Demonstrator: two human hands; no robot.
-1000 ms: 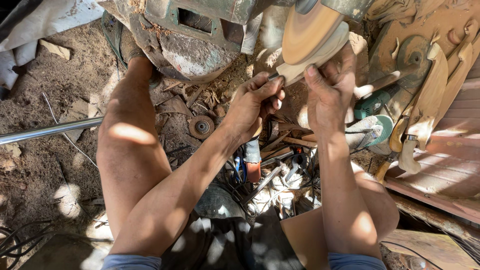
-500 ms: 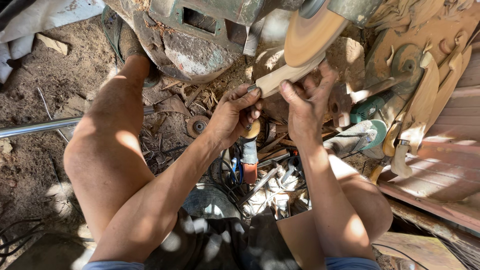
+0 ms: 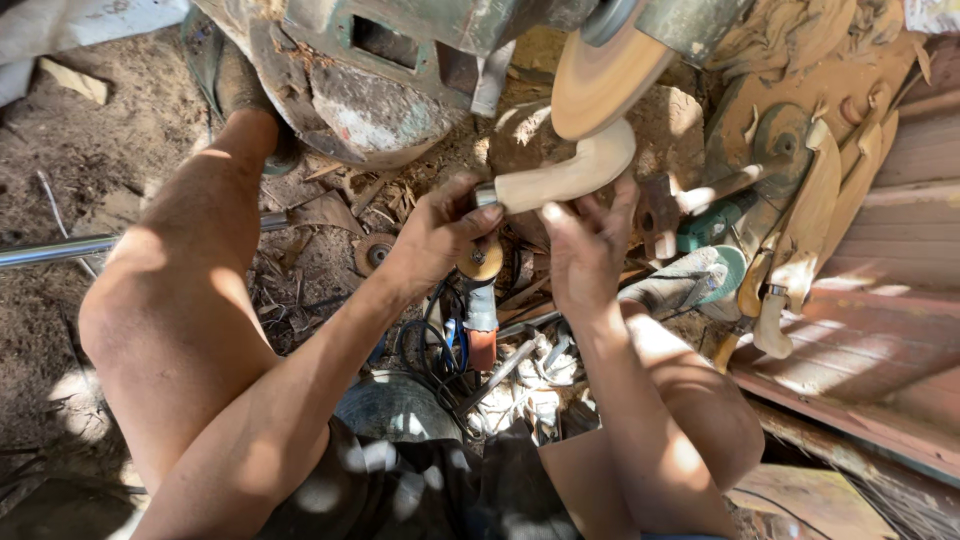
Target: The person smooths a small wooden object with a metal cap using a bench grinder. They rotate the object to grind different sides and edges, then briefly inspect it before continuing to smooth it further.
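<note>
Fingers (image 3: 470, 215) above littered dirt floor (image 3: 60, 170)

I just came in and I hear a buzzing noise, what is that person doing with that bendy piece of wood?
The person holds a curved wooden handle up against a round sanding disc on a machine. The left hand grips the straight end and the right hand steadies it from below. More carved handles lie among the tools on the right, with scraps on the dirt floor.

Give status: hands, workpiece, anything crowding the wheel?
Left hand and right hand both grip the curved wooden handle. Its bend sits against the sanding disc. Loose tools and wood scraps below, none between.
</note>
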